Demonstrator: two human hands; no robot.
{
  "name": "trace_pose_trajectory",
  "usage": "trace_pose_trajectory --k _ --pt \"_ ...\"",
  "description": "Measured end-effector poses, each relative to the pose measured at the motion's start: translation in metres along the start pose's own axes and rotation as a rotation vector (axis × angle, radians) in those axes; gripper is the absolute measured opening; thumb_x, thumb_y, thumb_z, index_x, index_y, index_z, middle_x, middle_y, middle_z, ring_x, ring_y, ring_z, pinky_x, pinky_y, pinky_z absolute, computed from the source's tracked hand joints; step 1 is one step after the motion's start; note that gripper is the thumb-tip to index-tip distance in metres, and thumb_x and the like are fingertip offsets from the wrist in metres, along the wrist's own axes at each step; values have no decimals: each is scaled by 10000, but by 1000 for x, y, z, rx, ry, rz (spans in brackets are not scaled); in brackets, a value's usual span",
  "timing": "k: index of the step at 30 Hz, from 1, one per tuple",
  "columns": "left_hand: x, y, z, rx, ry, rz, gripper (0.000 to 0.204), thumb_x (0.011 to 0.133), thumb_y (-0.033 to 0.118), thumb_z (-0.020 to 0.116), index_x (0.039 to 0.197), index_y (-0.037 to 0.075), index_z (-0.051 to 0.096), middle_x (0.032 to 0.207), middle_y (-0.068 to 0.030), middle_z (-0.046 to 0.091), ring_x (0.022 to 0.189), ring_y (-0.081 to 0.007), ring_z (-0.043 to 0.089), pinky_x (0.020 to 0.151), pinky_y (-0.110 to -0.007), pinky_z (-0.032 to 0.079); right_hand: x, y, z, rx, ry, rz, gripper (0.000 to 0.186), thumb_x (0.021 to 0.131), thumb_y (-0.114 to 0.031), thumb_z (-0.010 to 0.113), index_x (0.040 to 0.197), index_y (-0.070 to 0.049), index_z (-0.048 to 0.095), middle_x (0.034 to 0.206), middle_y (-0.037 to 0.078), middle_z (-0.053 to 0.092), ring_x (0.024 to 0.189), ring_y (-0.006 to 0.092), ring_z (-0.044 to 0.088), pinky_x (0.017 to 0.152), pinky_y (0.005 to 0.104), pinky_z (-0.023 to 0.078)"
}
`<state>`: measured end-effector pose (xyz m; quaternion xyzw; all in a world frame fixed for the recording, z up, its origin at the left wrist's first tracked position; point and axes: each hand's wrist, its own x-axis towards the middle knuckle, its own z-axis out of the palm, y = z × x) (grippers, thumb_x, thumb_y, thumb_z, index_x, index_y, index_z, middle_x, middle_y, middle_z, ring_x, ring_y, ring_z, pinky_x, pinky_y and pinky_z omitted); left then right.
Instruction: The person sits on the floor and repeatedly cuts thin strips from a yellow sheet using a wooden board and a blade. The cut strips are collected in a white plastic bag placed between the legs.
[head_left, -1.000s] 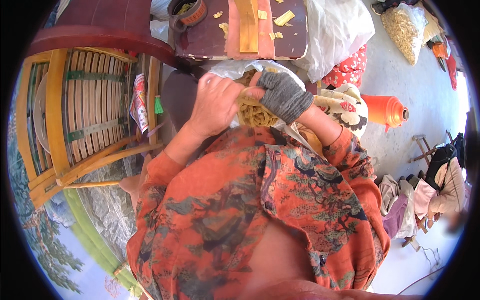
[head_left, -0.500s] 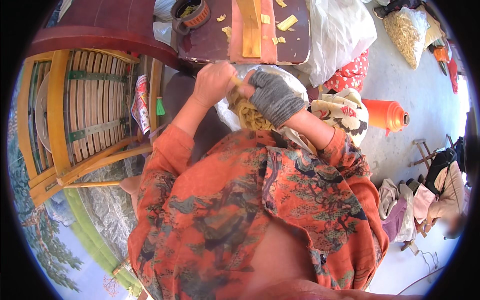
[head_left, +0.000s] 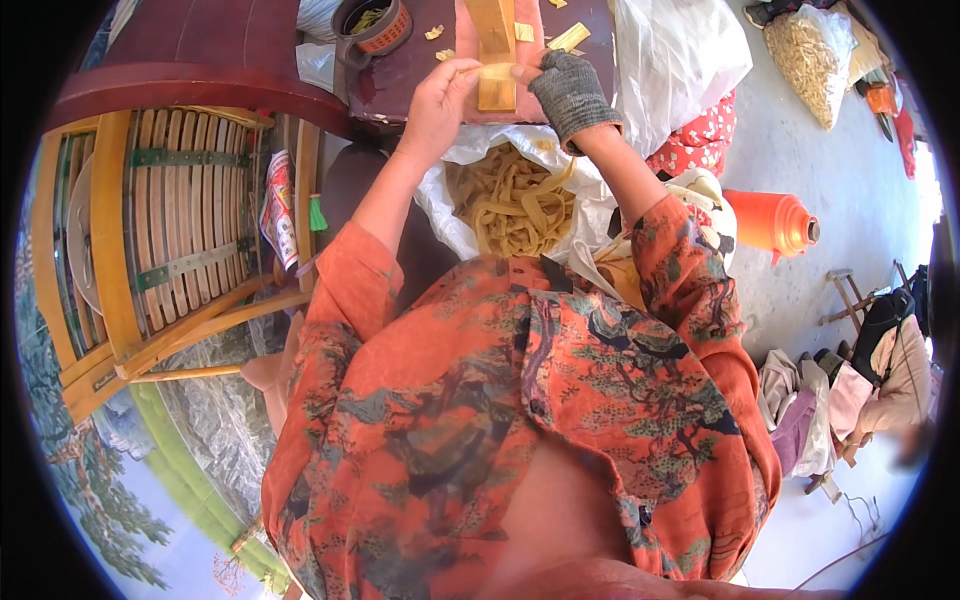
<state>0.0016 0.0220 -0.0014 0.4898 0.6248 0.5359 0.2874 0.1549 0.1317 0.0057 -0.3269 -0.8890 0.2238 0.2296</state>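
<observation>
My bare left hand (head_left: pixel 437 108) pinches one end of a short pale-yellow strip (head_left: pixel 496 72). The other end is at the fingertips of my right hand (head_left: pixel 575 97), which wears a grey fingerless glove. Held level, the strip lies across an upright-looking wooden piece (head_left: pixel 496 98) on a pink cloth band (head_left: pixel 465 45), which runs over a dark red tabletop (head_left: pixel 412 82). Closer to my body, a white plastic bag (head_left: pixel 440 215) gapes around a heap of long yellowish-brown strips (head_left: pixel 520 205).
Pale flat pieces (head_left: pixel 569 37) and a dark mug-like pot (head_left: pixel 374 32) stand on the tabletop. A slatted wooden chair (head_left: pixel 190 190) is at left. To the right are a white plastic bag (head_left: pixel 680 70), an orange thermos flask (head_left: pixel 772 222) and a bag of pale chunks (head_left: pixel 808 70).
Both hands have moved forward from above the bag to the wooden piece and spread apart, with the strip stretched between them. The bag's heap of strips is now uncovered.
</observation>
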Motion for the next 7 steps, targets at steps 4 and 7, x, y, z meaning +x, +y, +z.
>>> trace_pose_trajectory --k 4,7 --pt "17 -14 0 -29 26 -8 211 931 248 517 1028 74 587 667 48 474 565 -33 420 508 -187 351 13 0 4 219 60 94 349 771 -349 620 872 -17 651 871 185 627 827 335 604 767 373 465" --pt "26 -13 3 49 30 -58 241 920 279 535 1063 90 584 665 54 479 573 -34 423 506 -195 356 22 2 6 201 -36 280 425 752 -424 642 938 -42 660 1017 156 623 935 310 593 840 370 449"
